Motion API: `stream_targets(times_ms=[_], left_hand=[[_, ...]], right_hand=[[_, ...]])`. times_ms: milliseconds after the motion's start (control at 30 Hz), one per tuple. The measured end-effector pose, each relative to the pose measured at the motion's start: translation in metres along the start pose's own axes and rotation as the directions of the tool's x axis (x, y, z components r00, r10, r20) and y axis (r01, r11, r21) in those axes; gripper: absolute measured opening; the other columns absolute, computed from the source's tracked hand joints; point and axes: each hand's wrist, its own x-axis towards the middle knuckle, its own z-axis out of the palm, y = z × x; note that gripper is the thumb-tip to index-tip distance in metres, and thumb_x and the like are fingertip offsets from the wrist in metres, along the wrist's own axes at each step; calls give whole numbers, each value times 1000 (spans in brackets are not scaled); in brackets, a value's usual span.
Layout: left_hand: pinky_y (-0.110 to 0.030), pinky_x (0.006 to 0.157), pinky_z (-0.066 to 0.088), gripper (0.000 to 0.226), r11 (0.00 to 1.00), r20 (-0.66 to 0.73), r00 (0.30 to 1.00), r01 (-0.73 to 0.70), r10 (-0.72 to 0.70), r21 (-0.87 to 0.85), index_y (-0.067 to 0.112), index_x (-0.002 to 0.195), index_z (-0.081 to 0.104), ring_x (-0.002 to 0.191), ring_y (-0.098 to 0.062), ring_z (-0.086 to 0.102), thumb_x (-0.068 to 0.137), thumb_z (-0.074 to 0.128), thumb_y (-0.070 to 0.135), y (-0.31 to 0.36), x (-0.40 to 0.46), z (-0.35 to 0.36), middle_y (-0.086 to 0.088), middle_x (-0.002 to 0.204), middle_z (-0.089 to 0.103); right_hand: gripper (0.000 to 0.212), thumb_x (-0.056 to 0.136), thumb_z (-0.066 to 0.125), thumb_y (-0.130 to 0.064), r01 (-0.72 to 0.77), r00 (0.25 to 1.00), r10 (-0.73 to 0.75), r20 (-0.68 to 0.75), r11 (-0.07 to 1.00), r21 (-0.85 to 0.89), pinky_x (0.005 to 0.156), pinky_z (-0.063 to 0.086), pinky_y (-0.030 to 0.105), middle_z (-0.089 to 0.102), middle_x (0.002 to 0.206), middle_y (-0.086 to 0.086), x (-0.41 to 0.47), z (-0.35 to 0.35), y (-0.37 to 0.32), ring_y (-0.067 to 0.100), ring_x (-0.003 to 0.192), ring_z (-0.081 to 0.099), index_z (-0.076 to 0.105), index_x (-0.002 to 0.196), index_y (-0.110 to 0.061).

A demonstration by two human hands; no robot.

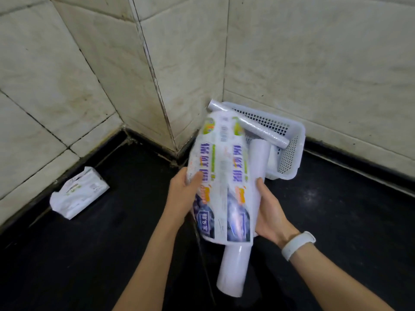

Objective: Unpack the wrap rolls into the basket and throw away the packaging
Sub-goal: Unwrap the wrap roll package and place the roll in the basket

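I hold a printed plastic pack of wrap rolls (221, 176) upright in front of me, above the dark counter. My left hand (183, 191) grips its left side and my right hand (271, 212) supports its right side from below. One white roll (234, 269) sticks out of the pack's lower end. Another white roll (259, 157) shows at the pack's upper right, by the basket. The white perforated basket (292, 151) stands in the corner behind the pack. A slim clear-wrapped roll (249, 122) lies slanted across its rim.
A white plastic tissue pack (78, 191) lies at the left against the wall. Tiled walls (179, 63) close in the counter on the left and back. The black counter (336, 209) stretches out to the right of the basket.
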Motion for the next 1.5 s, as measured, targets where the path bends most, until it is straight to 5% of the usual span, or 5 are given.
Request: stream_targets(times_ms=[167, 433, 733, 1133, 1500], left_hand=[[-25, 63, 50, 4, 968, -150, 962, 241, -229, 68, 16, 89, 59, 76, -11, 63, 90, 56, 15, -39, 15, -39, -8, 95, 67], [-41, 86, 52, 28, 816, -219, 871, 490, -441, 306, 2, 97, 60, 93, -28, 63, 85, 62, 27, -96, 15, -63, -18, 108, 66], [-57, 108, 24, 63, 640, -281, 947, 312, -153, 702, 15, 140, 27, 134, -36, 24, 86, 56, 32, -76, 13, -32, -17, 147, 24], [-48, 114, 16, 53, 489, 153, 967, -236, 205, 839, 16, 142, 27, 143, -28, 10, 94, 40, 35, -24, 106, 52, -11, 154, 21], [-52, 115, 7, 59, 371, 208, 966, -251, 151, 894, 21, 146, 14, 145, -24, -5, 95, 31, 45, -62, 126, 51, -4, 158, 6]], right_hand=[[34, 78, 54, -38, 13, 994, -15, -106, 1000, -23, 72, 55, 34, 67, 75, 10, -8, -16, -13, 23, 69, 66, 73, 77, -10], [24, 78, 47, -18, -27, 994, 15, -111, 993, -113, 79, 46, 40, 54, 86, 13, -9, -32, -21, 26, 82, 56, 48, 99, -6], [43, 75, 62, -36, 69, 951, -190, -245, 901, -429, 64, 58, 33, 64, 91, 13, -1, -13, -48, 20, 73, 65, 54, 110, -11], [61, 83, 63, -26, 386, 619, -758, 206, 65, -920, 81, 45, 21, 49, 118, 1, 87, 55, -177, 8, 96, 55, 27, 131, -16], [59, 85, 60, -22, 33, 927, -337, 163, -361, -932, 92, 39, 40, 47, 128, 18, 166, -14, -149, 32, 111, 46, 30, 136, -12]])
